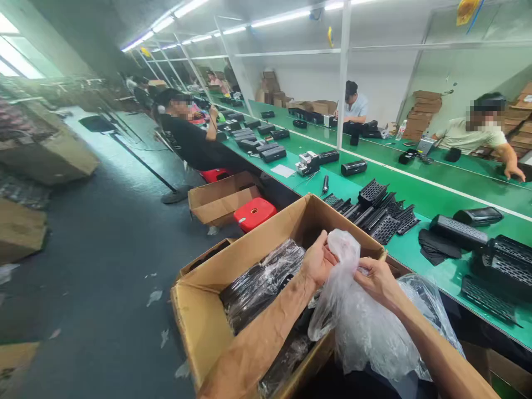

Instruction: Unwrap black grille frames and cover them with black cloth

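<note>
A bunched clear plastic bag [368, 321] hangs between my two hands over the near right edge of a cardboard box [203, 316]. My left hand [319, 259] has its fingers closed at the upper left of the bag. On the other side, my right hand [376, 280] pinches the plastic near its gathered top. Inside the box lie black parts wrapped in clear film [266, 282], partly covered by my left forearm. More clear plastic [428, 305] drapes behind my right forearm.
Along the box's far side runs a green workbench [436, 188] bearing black perforated covers [384, 213] and black casings [459, 230]. A red stool [254, 214] and an open carton [224, 202] stand beyond the box. Several people sit along the bench; one wears a black shirt [187, 133].
</note>
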Available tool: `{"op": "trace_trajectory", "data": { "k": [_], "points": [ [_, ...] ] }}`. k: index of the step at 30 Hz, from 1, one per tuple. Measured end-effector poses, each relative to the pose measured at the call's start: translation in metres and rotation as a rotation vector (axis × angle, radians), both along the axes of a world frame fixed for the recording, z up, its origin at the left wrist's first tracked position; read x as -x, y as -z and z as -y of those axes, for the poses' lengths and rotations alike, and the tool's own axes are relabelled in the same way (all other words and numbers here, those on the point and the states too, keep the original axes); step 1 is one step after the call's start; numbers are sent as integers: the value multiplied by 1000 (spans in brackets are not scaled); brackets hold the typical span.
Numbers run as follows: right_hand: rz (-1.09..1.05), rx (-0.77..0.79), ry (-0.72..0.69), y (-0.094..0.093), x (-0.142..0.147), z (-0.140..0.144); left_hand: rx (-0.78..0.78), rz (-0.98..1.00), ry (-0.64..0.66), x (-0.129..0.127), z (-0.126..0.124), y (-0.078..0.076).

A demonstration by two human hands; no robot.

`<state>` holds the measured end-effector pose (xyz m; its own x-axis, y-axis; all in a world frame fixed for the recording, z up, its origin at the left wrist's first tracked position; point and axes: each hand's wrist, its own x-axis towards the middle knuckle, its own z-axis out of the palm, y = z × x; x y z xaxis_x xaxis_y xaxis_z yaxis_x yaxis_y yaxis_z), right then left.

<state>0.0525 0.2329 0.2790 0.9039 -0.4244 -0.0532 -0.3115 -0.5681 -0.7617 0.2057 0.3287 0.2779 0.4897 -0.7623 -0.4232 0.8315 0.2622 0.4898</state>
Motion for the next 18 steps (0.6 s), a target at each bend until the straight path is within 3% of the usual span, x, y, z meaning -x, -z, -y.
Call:
{"op": "trace_trajectory", "data": {
  "k": [2,4,5,8,10,13,18],
  "points": [
    [-27,-97,147,1,15,14,40,186,-135,4,-7,9],
    [-89,-232,287,-2,36,27,49,522,-235,4,-22,21],
    [-111,-313,348,-4,47,32,47,719,-226,4,-31,28],
    [-109,-519,492,-7,75,37,66,1191,99,13,-48,46],
    [-79,-627,501,-6,88,32,84,1332,295,28,-45,50],
    [-88,-680,415,-2,100,17,101,1244,344,56,-23,43],
    [-253,-314,355,10,134,4,-23,639,337,81,17,11]
  ]
}}
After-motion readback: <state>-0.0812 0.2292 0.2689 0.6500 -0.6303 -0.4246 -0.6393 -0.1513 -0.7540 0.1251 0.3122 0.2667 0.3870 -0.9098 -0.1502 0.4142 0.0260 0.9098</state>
